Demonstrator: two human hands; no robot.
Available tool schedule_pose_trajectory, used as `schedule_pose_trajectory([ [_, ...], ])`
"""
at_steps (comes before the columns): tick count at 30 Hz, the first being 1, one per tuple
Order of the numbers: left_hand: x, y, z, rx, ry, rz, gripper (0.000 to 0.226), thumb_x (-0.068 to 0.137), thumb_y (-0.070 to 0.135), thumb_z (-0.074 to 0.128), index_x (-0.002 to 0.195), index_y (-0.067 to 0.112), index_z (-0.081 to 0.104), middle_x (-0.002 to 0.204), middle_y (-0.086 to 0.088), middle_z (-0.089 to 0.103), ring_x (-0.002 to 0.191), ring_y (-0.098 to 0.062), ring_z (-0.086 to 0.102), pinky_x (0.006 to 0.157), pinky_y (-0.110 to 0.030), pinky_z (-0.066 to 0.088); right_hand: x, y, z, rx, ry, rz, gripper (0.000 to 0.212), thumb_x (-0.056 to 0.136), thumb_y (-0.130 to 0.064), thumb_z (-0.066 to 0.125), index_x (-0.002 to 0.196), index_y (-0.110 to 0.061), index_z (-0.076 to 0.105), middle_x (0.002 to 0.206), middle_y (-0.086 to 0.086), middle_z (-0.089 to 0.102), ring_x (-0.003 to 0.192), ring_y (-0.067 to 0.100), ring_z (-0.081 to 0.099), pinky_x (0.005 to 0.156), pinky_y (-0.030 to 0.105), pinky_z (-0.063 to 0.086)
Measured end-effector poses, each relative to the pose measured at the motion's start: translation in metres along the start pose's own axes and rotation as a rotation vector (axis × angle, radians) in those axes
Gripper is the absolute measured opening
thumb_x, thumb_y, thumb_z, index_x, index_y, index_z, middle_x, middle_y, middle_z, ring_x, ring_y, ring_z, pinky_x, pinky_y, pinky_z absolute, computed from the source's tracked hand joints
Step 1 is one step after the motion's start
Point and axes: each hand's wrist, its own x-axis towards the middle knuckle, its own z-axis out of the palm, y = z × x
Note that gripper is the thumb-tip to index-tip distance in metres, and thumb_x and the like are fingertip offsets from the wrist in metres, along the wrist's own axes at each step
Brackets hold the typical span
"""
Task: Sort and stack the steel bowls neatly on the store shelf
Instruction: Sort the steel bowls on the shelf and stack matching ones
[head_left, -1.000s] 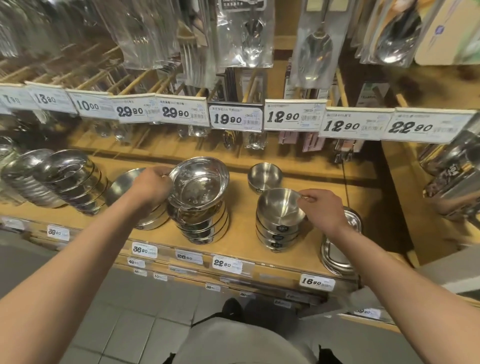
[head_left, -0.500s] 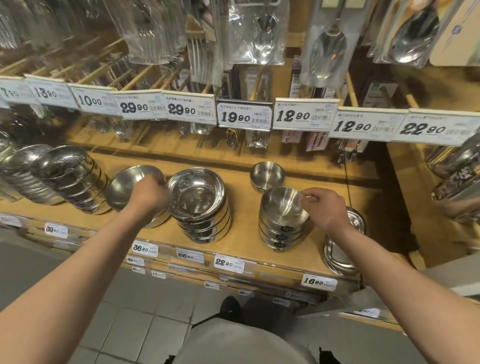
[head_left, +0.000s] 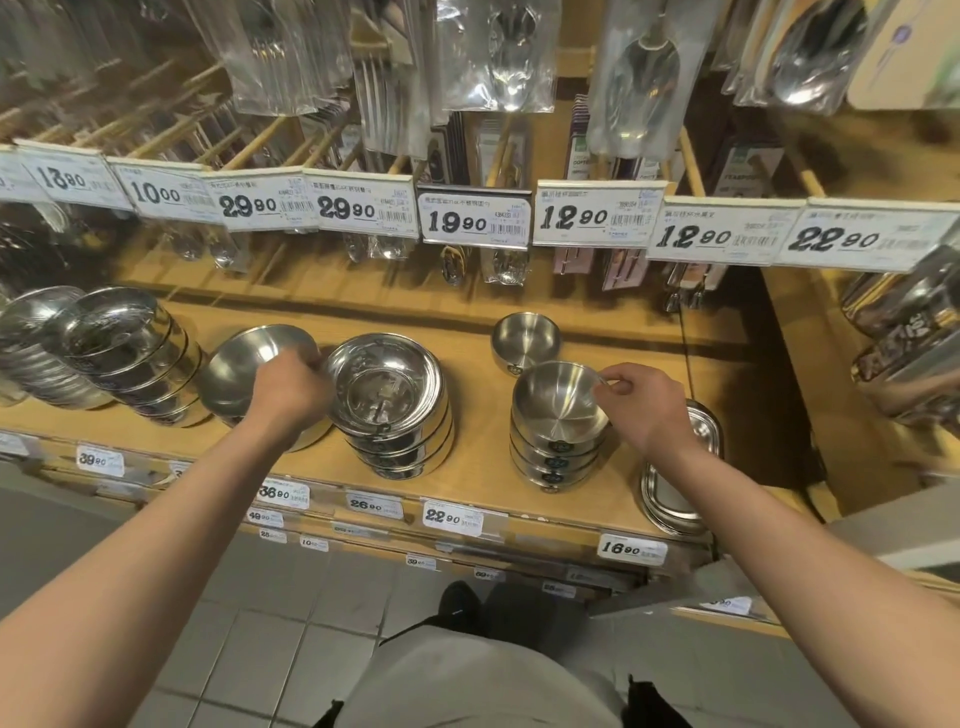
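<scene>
The wooden shelf (head_left: 483, 488) carries the steel bowls beneath a row of price tags (head_left: 475, 217); a tilted large bowl (head_left: 244, 369) sits left of the shiny stack (head_left: 392, 405) — the left hand (head_left: 291, 387) grips its rim, fingers curled; the right hand (head_left: 639, 397) pinches the top rim of the small-bowl stack (head_left: 558, 421); a lone small bowl (head_left: 524, 340) stands behind.
</scene>
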Motion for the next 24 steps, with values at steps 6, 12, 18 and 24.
schedule_pose_trajectory([
  [6,-0.024,0.02,-0.01,0.109,0.192,0.1,0.028,0.091,0.017,0.055,0.109,-0.005,0.058,0.11,-0.028,0.06,0.106,-0.044,0.056,0.083,-0.044,0.045,-0.006,-0.001,-0.007,0.051,-0.04,0.036,0.043,0.095,-0.046,0.059,0.127,-0.019,0.067,0.107,-0.001,0.069,0.104,0.02,0.061,0.084,0.028,0.046],
  [12,-0.077,0.079,0.014,-0.124,0.142,0.496,0.023,0.092,0.016,0.057,0.112,0.011,0.068,0.1,-0.003,0.069,0.091,-0.019,0.062,0.079,-0.015,0.046,-0.014,0.011,-0.006,0.215,-0.079,0.129,0.043,0.091,-0.053,0.06,0.109,-0.017,0.072,0.093,0.0,0.071,0.082,0.022,0.065,0.074,0.036,0.053],
  [18,-0.094,0.102,0.093,-0.558,-0.476,0.077,0.034,0.101,0.039,0.049,0.115,0.013,0.066,0.102,-0.005,0.066,0.086,-0.014,0.062,0.084,-0.039,0.06,-0.018,0.023,0.008,0.361,-0.119,0.131,0.036,0.098,-0.041,0.056,0.122,-0.015,0.065,0.12,0.011,0.068,0.101,0.026,0.069,0.066,0.027,0.057],
  [24,-0.089,0.11,0.114,-0.723,-0.601,-0.097,0.036,0.103,0.043,0.041,0.111,0.017,0.064,0.097,0.0,0.067,0.087,-0.015,0.061,0.063,-0.028,0.049,-0.029,0.027,0.019,0.412,-0.154,0.149,0.037,0.096,-0.052,0.048,0.111,-0.024,0.067,0.119,-0.002,0.065,0.11,0.02,0.062,0.084,0.038,0.063],
])
